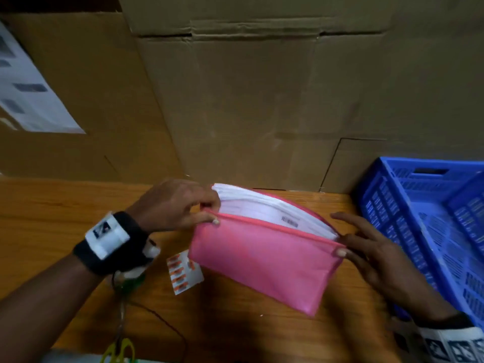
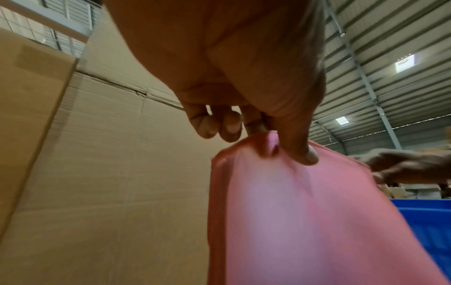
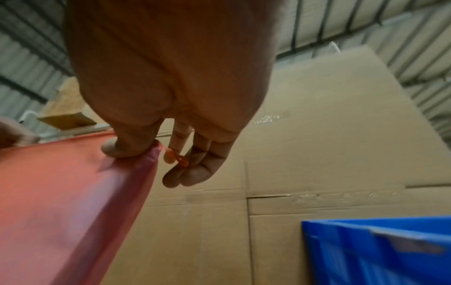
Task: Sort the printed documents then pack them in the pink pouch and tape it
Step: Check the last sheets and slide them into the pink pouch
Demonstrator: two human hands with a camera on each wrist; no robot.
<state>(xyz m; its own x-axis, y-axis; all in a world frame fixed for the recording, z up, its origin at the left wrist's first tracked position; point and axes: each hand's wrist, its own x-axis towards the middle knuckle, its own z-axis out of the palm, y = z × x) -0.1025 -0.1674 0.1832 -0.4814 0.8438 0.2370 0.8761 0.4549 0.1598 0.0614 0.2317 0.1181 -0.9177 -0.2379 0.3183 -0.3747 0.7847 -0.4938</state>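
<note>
The pink pouch is held up over the wooden desk, tilted so its right end sits lower and nearer the person, its mouth open along the top edge. A thick stack of printed documents stands inside it, the white sheets rising above the front rim, with a small dark printed mark on the foremost page. The left hand pinches the pouch's upper left corner — thumb on the front face, fingers curled behind, as the left wrist view shows plainly. The right hand holds the upper right corner, its thumb pressed on the front of the fabric and its fingers reaching loosely behind; in the right wrist view a small orange zipper pull hangs at that corner, just in front of the fingertips, though whether they touch it I cannot tell. On the desk just below the pouch's left end lies a small white card with orange marks. A blue plastic crate stands at the right, beside the right hand. Large cardboard boxes form a wall behind the desk — one at the left carries a white printed label. Yellow-handled scissors show at the bottom edge.
</note>
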